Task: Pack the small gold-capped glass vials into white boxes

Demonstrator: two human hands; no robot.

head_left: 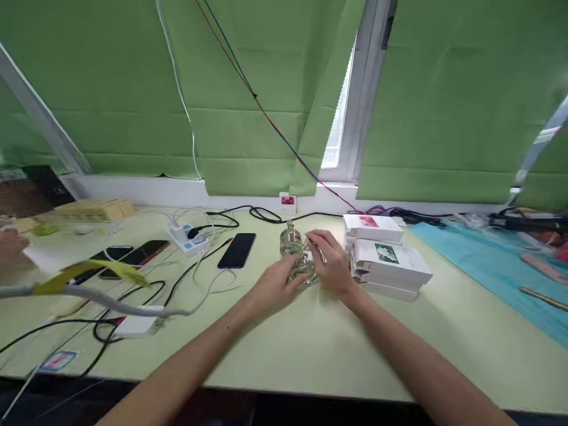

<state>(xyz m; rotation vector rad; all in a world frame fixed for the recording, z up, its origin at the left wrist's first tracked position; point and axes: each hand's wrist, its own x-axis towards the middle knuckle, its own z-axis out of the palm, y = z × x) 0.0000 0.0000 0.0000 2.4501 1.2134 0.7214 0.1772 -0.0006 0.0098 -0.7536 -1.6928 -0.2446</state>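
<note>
Two clear glass bottles stand one behind the other near the middle of the table. My left hand [280, 280] is around the left side of the front bottle [303, 271], its thumb and fingers closed on the glass. Over the same bottle's top, my right hand [329, 260] has its fingertips pinched together; whatever small thing is between them is too small to name. The rear bottle [290, 239] stands upright just behind, untouched. White boxes [390, 263] are stacked right beside my right hand.
A black phone [237, 250] lies left of the bottles. Cables, a power strip [189, 236], more phones and a white adapter [139, 322] cover the left side, with a person's blurred hand at the far left. Blue cloth [492, 260] lies at right.
</note>
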